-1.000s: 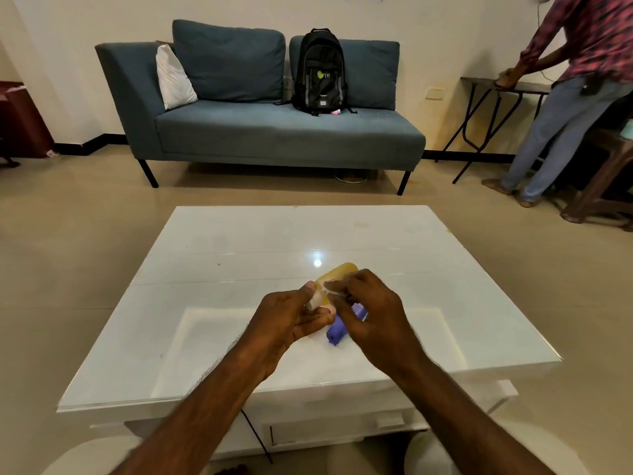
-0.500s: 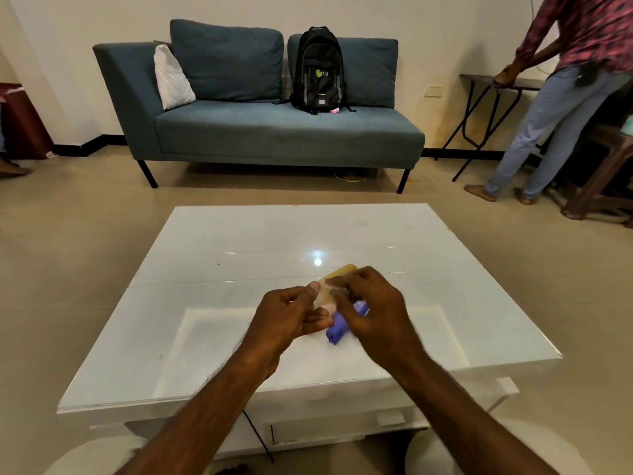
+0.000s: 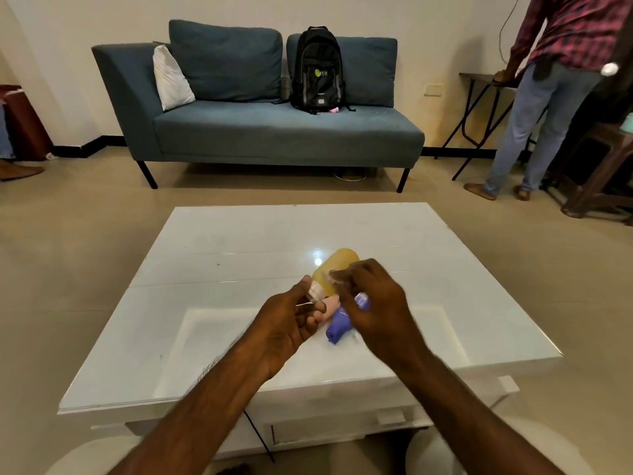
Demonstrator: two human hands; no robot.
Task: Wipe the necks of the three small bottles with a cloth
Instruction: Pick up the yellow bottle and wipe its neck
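Note:
Over the white table (image 3: 239, 269) I hold a small yellow bottle (image 3: 339, 265) tilted, its white neck end pinched between the thumb and fingers of my left hand (image 3: 287, 323). My right hand (image 3: 376, 303) is over the bottle's body, its fingertips closed on a small whitish cloth (image 3: 335, 278) that is blurred. A pink bottle (image 3: 331, 305) and a purple bottle (image 3: 337, 329) lie on the table under my hands, touching each other and partly hidden by my fingers.
A blue sofa (image 3: 274, 132) with a black backpack (image 3: 318, 70) stands beyond the table. A person (image 3: 548, 80) stands at the far right by a folding table (image 3: 479, 97) and a wooden stool (image 3: 599, 173).
My hands have drawn slightly apart. The right hand has slid from the neck up toward the bottle's body, and more of the white neck end shows at my left thumb.

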